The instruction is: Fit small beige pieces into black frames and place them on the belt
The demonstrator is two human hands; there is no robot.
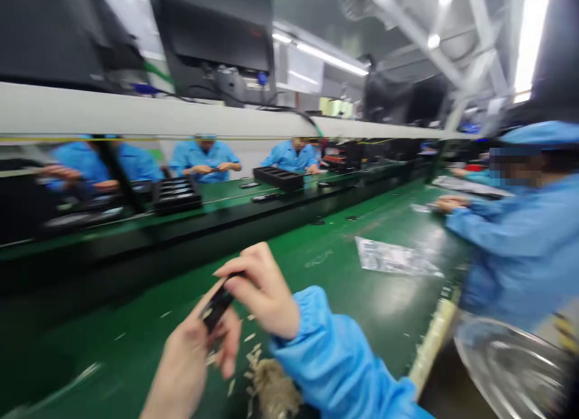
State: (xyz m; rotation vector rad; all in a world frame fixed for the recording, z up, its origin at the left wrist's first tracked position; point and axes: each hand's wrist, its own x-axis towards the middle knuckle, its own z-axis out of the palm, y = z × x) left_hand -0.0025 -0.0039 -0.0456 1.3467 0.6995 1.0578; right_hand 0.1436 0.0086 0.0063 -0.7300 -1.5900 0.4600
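A small, dark, elongated part (219, 305) is held above the green bench, tilted up to the right; motion blur hides its exact kind. Around its lower end curl the fingers of my left hand (194, 340). At the upper end my right hand (260, 286), in a blue sleeve, pinches it between thumb and fingers. Below my hands, small pale slivers (254, 352) lie scattered on the bench. Close to them sits a brownish, fuzzy clump (274, 386), partly covered by my right sleeve.
A clear plastic bag (393, 257) lies on the green bench (335, 286). To the right sits a person in blue (529, 238), above a shiny round stool (515, 359). Across a raised ledge, several people work near black trays (278, 178). Monitors (217, 39) stand on a white shelf.
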